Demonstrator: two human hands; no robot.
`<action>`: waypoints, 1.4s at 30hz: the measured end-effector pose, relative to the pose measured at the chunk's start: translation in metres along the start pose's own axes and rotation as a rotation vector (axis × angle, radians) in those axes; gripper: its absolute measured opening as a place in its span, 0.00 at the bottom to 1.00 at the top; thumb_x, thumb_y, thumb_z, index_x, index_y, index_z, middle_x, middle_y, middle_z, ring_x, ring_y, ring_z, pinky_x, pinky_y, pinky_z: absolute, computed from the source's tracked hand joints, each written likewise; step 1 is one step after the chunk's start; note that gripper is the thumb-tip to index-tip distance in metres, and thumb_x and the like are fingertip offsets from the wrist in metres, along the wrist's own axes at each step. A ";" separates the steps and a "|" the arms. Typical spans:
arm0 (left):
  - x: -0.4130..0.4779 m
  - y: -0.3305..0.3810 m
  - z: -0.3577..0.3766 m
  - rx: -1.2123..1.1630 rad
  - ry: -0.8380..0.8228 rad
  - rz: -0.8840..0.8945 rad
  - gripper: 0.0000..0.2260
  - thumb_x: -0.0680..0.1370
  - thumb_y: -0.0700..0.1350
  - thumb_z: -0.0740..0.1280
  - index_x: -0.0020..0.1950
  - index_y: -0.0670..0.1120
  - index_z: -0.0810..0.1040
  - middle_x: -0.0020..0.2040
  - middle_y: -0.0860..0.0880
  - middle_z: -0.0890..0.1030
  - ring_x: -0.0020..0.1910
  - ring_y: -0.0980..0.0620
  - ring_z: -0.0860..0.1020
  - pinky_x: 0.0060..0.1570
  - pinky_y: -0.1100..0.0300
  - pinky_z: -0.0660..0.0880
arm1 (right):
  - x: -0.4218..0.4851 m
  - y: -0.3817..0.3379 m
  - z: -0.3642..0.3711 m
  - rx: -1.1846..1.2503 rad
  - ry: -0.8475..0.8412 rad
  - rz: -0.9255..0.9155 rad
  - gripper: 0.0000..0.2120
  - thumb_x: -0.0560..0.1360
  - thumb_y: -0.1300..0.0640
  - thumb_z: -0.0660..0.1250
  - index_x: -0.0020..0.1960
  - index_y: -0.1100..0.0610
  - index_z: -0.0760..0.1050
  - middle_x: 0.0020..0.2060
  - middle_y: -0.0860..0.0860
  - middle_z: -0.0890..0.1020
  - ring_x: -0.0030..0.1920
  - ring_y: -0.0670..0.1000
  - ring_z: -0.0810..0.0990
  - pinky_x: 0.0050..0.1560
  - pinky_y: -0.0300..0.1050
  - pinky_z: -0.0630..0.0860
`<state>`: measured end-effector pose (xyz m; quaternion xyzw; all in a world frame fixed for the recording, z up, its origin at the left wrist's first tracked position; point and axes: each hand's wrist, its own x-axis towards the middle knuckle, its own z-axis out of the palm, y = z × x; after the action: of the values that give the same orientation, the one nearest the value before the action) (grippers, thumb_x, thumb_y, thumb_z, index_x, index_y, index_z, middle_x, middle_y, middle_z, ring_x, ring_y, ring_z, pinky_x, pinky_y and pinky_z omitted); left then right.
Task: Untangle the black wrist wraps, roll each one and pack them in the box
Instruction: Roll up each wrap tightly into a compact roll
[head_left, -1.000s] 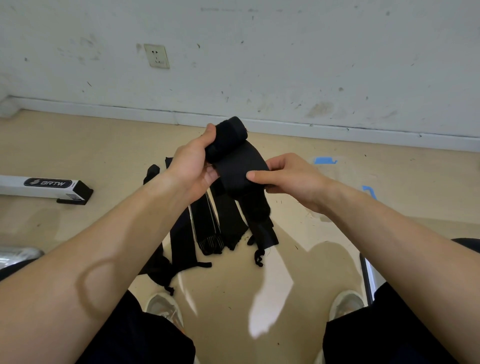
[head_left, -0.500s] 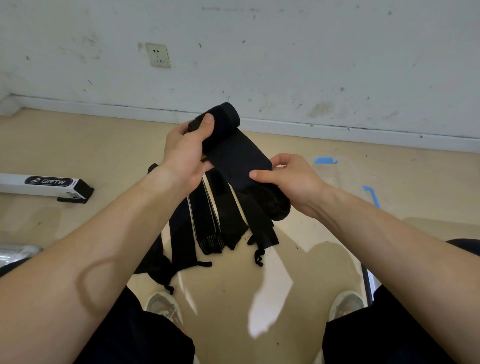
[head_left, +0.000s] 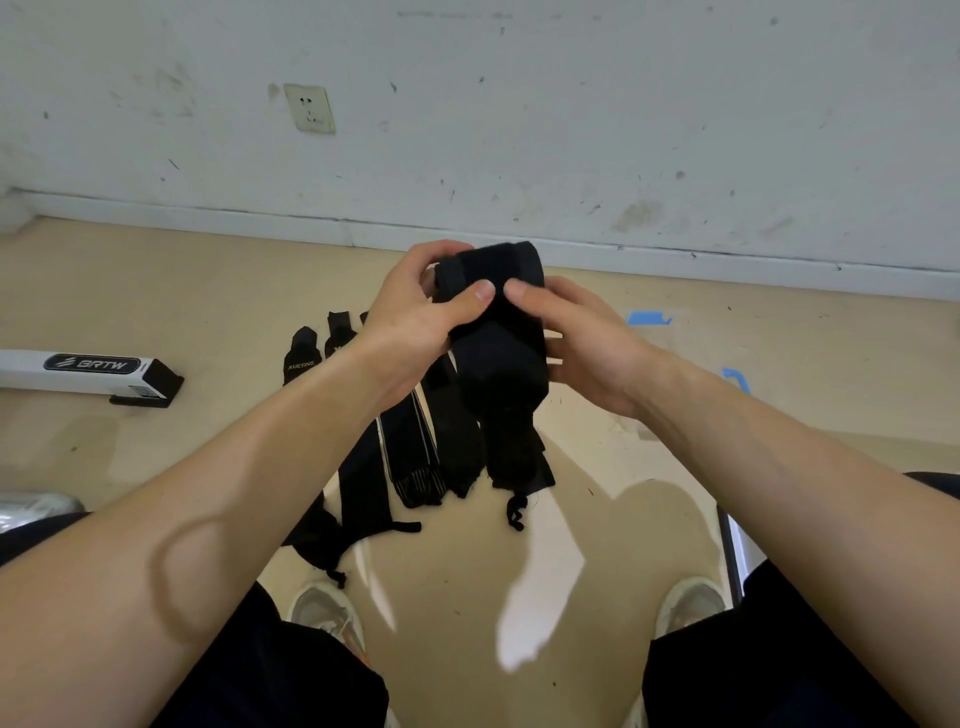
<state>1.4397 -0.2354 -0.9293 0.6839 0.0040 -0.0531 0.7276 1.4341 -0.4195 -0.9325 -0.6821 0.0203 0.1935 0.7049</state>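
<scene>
Entry: black wrist wrap (head_left: 498, 332), part-rolled, which we grip between left hand (head_left: 415, 322) and right hand (head_left: 587, 348), length running away from us, over the floor wraps (head_left: 410, 457); white BRTW box (head_left: 78, 379) well off leftward.

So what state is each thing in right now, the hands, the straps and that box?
Held wrap, mostly rolled, off the floor.
Left hand, gripping it.
Right hand, gripping it too.
Floor wraps, unrolled, lying side by side.
Box, on its side on the floor; open or shut unclear.
</scene>
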 end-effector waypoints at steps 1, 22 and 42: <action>-0.001 -0.001 0.001 0.016 -0.029 0.001 0.19 0.79 0.37 0.73 0.69 0.45 0.74 0.58 0.45 0.81 0.61 0.41 0.82 0.55 0.46 0.83 | 0.001 -0.002 0.000 -0.004 0.005 0.000 0.24 0.77 0.39 0.69 0.68 0.51 0.74 0.58 0.51 0.85 0.56 0.53 0.86 0.56 0.53 0.82; 0.001 -0.004 -0.003 -0.015 -0.088 -0.164 0.19 0.79 0.41 0.73 0.69 0.39 0.76 0.60 0.39 0.84 0.56 0.43 0.86 0.51 0.52 0.84 | 0.001 0.003 -0.002 0.078 -0.013 -0.070 0.17 0.80 0.54 0.69 0.67 0.54 0.72 0.55 0.57 0.84 0.54 0.57 0.86 0.55 0.53 0.83; -0.004 -0.009 0.004 -0.023 -0.132 -0.195 0.19 0.81 0.46 0.70 0.70 0.41 0.75 0.63 0.40 0.82 0.60 0.44 0.84 0.59 0.46 0.82 | 0.000 -0.002 -0.003 0.097 0.022 -0.033 0.15 0.80 0.49 0.69 0.64 0.54 0.76 0.49 0.52 0.84 0.47 0.51 0.85 0.45 0.47 0.81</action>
<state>1.4351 -0.2399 -0.9378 0.6670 0.0232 -0.1684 0.7254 1.4354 -0.4224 -0.9313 -0.6492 0.0261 0.1733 0.7401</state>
